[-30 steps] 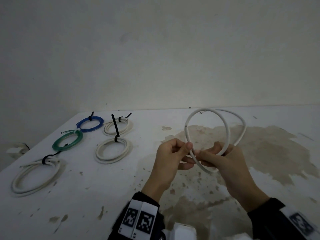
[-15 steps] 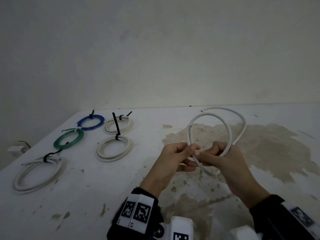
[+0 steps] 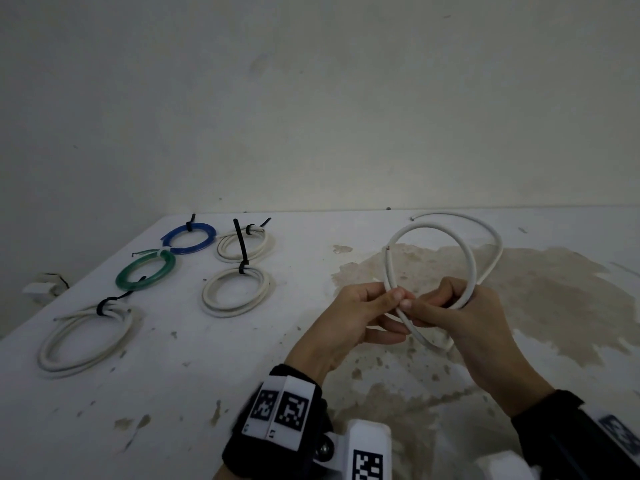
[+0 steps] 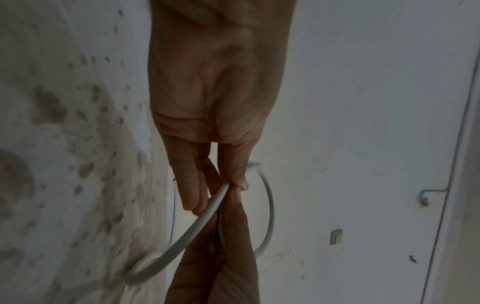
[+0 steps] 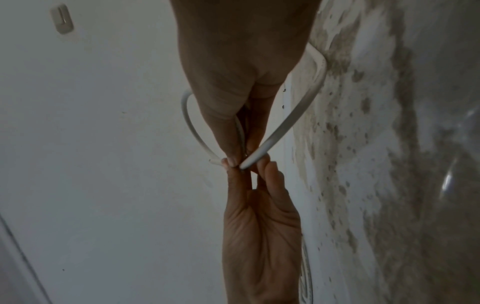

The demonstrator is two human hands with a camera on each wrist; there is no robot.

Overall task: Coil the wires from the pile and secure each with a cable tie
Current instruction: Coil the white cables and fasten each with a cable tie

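While your left hand (image 3: 349, 318) pinches the white wire (image 3: 467, 261) btwn thumb and forefinger, your right hand (image 3: 460, 317) meets it fingertip to fingertip, thumb and fingers curled on the same wire where its strands cross. Both hands are up off the worktop (image 3: 173, 393), over the brown stain (image 3: 554, 299) at centre-right.

Wire stands as a rough loop above your hands: one cut end pokes up just above the left thumb, the arc runs up and over to the right and down behind the right hand. A second, wider strand runs behind it, its free end near the worktop's far edge. Below your hands a lower bend hangs twd the worktop. Left wrist view shows the wire (image 4: 197, 224) passing across the left fingers (image 4: 189, 185); right wrist view shows the right fingertips (image 5: 231, 158) clamped on it at the crossing.

Left part of the worktop holds five tied coils, well apart from your hands: blue coil (image 3: 204, 242) at the back, green coil (image 3: 166, 268) just in front of it, big white coil (image 3: 48, 351) nearest the left edge, two smaller white coils (image 3: 211, 296) side by side front-to-back. Each carries a black tie (image 3: 240, 244).
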